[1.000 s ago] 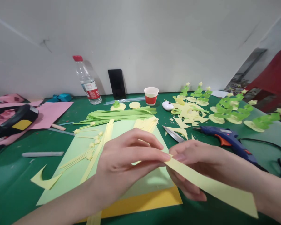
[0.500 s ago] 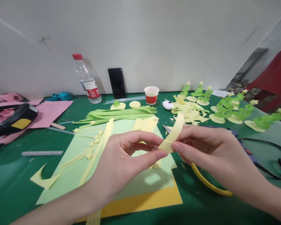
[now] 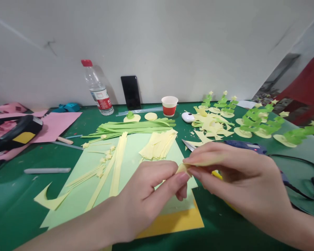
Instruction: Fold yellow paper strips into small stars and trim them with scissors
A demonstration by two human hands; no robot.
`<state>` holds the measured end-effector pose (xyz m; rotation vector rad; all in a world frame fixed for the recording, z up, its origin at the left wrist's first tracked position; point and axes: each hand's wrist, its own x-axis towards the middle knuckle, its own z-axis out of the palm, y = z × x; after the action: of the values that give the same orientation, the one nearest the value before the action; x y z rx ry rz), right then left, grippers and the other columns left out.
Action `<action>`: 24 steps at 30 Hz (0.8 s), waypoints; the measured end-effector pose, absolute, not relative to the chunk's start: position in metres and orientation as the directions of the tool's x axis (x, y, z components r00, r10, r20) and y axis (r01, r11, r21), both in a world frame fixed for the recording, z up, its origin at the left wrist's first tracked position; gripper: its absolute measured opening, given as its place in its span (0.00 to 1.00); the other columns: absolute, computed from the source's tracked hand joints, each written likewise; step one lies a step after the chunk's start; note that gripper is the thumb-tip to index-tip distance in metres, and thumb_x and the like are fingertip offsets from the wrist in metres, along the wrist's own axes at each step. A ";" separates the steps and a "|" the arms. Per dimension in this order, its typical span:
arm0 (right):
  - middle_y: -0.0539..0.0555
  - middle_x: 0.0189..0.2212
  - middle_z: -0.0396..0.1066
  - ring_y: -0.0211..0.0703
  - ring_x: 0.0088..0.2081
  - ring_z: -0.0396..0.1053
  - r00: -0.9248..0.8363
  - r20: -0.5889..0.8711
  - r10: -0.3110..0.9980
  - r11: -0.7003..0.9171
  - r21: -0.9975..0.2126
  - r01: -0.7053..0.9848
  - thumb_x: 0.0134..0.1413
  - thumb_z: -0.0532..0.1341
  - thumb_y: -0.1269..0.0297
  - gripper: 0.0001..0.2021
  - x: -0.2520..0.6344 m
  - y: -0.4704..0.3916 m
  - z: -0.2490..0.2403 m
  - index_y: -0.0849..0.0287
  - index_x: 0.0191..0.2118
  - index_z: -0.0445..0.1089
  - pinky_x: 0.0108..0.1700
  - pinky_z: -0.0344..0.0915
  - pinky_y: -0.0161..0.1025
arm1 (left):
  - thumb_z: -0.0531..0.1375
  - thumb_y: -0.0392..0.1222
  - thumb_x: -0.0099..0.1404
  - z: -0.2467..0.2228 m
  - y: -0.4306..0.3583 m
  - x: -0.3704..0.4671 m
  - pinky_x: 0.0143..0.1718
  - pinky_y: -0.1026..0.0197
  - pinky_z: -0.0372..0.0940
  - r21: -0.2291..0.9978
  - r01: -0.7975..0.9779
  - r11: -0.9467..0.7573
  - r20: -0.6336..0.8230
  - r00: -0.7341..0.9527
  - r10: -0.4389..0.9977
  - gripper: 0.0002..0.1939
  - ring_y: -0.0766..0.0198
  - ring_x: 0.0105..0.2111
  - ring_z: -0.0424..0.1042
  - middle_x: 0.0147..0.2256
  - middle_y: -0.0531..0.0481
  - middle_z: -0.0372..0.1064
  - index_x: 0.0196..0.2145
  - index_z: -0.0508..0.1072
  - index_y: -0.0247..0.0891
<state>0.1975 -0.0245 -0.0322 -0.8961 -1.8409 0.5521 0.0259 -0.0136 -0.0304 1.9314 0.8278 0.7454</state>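
Between my two hands is a pale yellow paper strip [image 3: 182,168], pinched at one end by both. My left hand [image 3: 157,188] grips that end with thumb and curled fingers. My right hand [image 3: 235,177] holds the strip beside it, and the rest of the paper lies flat along its fingers. Below them is a light green paper sheet [image 3: 131,157] on top of an orange-yellow sheet [image 3: 178,223]. A stack of short yellow paper pieces [image 3: 158,144] lies just beyond my left hand. Scissors [image 3: 188,145], partly covered by my right hand, point away to the left.
Green paper strips [image 3: 136,126] lie behind the sheets, near a bottle [image 3: 102,94], a phone [image 3: 131,92] and a paper cup [image 3: 170,106]. Yellow scraps [image 3: 211,123] and several green paper plants with stars [image 3: 267,120] stand right. A blue tool [image 3: 246,146] with a cord lies behind my right hand.
The strip stood upright and curved between my fingers; now it is folded down along my right hand. Both hands have closed in tighter around its end, and my left hand has moved slightly lower.
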 end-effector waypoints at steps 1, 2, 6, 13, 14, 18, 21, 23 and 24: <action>0.51 0.25 0.77 0.37 0.25 0.73 -0.284 0.641 0.713 0.697 -0.602 0.389 0.51 0.58 0.78 0.10 0.199 -0.025 -0.033 0.57 0.30 0.74 0.24 0.70 0.29 | 0.48 0.37 0.67 -0.029 -0.014 0.026 0.30 0.72 0.62 0.904 0.228 -0.362 0.162 0.600 0.783 0.18 0.70 0.24 0.69 0.21 0.56 0.65 0.20 0.64 0.38; 0.52 0.27 0.77 0.36 0.27 0.74 -0.320 0.693 0.646 0.748 -0.492 0.445 0.52 0.57 0.79 0.11 0.201 -0.025 -0.033 0.58 0.32 0.74 0.27 0.71 0.28 | 0.49 0.37 0.67 -0.028 -0.014 0.025 0.31 0.72 0.63 0.924 0.204 -0.323 0.142 0.602 0.786 0.18 0.69 0.25 0.70 0.21 0.56 0.66 0.19 0.64 0.38; 0.54 0.32 0.78 0.35 0.30 0.76 -0.524 0.718 0.459 0.807 -0.091 0.583 0.58 0.52 0.79 0.14 0.209 -0.026 -0.032 0.60 0.37 0.73 0.28 0.71 0.27 | 0.51 0.40 0.66 -0.024 -0.016 0.026 0.32 0.70 0.65 0.991 0.116 -0.072 -0.014 0.611 0.792 0.18 0.68 0.26 0.69 0.21 0.55 0.66 0.19 0.65 0.38; 0.48 0.24 0.77 0.32 0.20 0.70 -0.634 0.700 0.329 0.819 0.122 0.561 0.65 0.45 0.76 0.18 0.215 -0.024 -0.026 0.58 0.35 0.71 0.22 0.66 0.30 | 0.52 0.48 0.66 -0.031 -0.016 0.028 0.28 0.68 0.62 0.966 -0.031 0.258 -0.163 0.701 0.695 0.21 0.69 0.22 0.66 0.17 0.56 0.59 0.18 0.64 0.37; 0.48 0.24 0.77 0.32 0.20 0.70 -0.604 0.732 0.315 0.807 0.129 0.577 0.64 0.48 0.76 0.16 0.213 -0.023 -0.026 0.57 0.34 0.71 0.22 0.66 0.30 | 0.51 0.49 0.67 -0.032 -0.015 0.027 0.27 0.68 0.62 0.967 -0.048 0.248 -0.149 0.686 0.712 0.22 0.69 0.21 0.65 0.17 0.56 0.58 0.18 0.64 0.38; 0.48 0.25 0.77 0.33 0.23 0.73 -0.444 0.776 0.448 0.768 -0.080 0.635 0.57 0.53 0.80 0.15 0.204 -0.022 -0.028 0.54 0.28 0.70 0.22 0.68 0.28 | 0.55 0.44 0.65 -0.033 -0.009 0.025 0.29 0.69 0.63 0.997 -0.026 -0.070 0.075 0.391 0.917 0.14 0.70 0.25 0.64 0.23 0.57 0.62 0.22 0.67 0.40; 0.48 0.22 0.75 0.32 0.20 0.70 -0.355 0.717 0.600 0.734 -0.317 0.601 0.52 0.55 0.80 0.13 0.200 -0.021 -0.029 0.55 0.25 0.69 0.22 0.67 0.27 | 0.56 0.34 0.62 -0.030 -0.008 0.024 0.32 0.71 0.63 0.929 0.120 -0.350 0.293 0.342 0.893 0.09 0.70 0.30 0.68 0.27 0.56 0.69 0.27 0.73 0.40; 0.46 0.18 0.71 0.30 0.18 0.66 -0.326 0.660 0.677 0.702 -0.446 0.556 0.48 0.57 0.79 0.10 0.200 -0.020 -0.028 0.57 0.23 0.68 0.20 0.64 0.25 | 0.56 0.31 0.61 -0.029 -0.009 0.024 0.33 0.70 0.64 0.876 0.168 -0.452 0.367 0.374 0.851 0.09 0.70 0.30 0.69 0.28 0.55 0.72 0.27 0.74 0.39; 0.46 0.17 0.70 0.29 0.18 0.64 -0.315 0.622 0.717 0.676 -0.511 0.531 0.46 0.57 0.79 0.10 0.200 -0.020 -0.027 0.58 0.22 0.68 0.20 0.63 0.24 | 0.56 0.30 0.60 -0.029 -0.010 0.025 0.32 0.70 0.64 0.860 0.174 -0.480 0.390 0.383 0.838 0.09 0.69 0.29 0.70 0.28 0.54 0.73 0.27 0.75 0.38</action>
<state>0.1996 -0.0199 -0.0270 -0.9647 -1.9985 0.2640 0.0247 -0.0099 -0.0289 1.8910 0.8730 1.1193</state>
